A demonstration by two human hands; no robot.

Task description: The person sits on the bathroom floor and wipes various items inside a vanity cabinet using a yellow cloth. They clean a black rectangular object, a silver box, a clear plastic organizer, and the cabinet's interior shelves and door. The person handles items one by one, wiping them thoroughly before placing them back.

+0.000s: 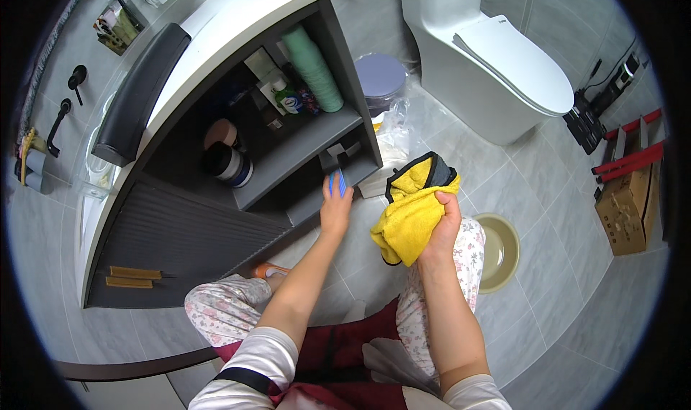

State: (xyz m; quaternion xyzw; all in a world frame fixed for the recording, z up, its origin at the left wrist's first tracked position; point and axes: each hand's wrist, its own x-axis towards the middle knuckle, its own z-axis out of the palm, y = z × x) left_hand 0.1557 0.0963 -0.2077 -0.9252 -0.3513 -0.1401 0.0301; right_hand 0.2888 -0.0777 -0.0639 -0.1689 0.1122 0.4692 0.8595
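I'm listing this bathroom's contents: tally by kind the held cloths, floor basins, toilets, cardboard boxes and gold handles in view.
Yellow cloth, in the right hand: 1
Floor basin: 1
Toilet: 1
Cardboard box: 1
Gold handles: 2
Total: 6

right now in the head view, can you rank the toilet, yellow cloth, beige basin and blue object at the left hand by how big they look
1. Toilet
2. Yellow cloth
3. Beige basin, counting only its visible part
4. Blue object, partly covered by fingers
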